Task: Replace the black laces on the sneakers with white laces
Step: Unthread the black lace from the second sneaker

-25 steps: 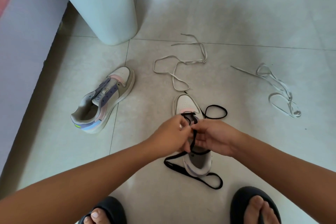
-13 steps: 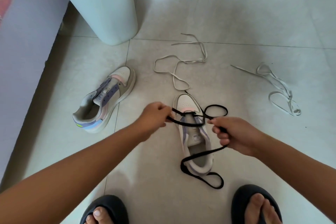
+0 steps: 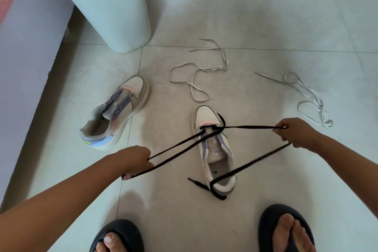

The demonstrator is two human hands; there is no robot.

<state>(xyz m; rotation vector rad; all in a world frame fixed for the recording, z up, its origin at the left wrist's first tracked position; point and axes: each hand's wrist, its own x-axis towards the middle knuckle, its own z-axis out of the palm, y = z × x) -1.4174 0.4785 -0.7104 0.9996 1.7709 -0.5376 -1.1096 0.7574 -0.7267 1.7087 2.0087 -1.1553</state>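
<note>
While the near sneaker (image 3: 212,149) stood on the floor (image 3: 266,26) with its toe toward twelve o'clock, both hands drew the black lace (image 3: 178,150) outward from the lowest eyelets by the toe. The left hand (image 3: 135,159), at about eight o'clock from the shoe, was closed around a doubled run of lace; the right hand (image 3: 294,133), at about three o'clock, was pinched shut on another stretch, whose slack fell back across the shoe's heel and ended on the floor. Both hands seemed spread wide to pull the lace taut and slide it free of the last holes, judging by the bare upper eyelets.

The other sneaker (image 3: 116,112), at ten o'clock, lay with no lace in it, so it looked ready for relacing. Two white laces waited loose on the floor: one (image 3: 196,75) just beyond the near shoe's toe at twelve o'clock, the second (image 3: 306,98) at two o'clock, both within reach. A pale bin (image 3: 114,12) stood farther off at eleven o'clock.
</note>
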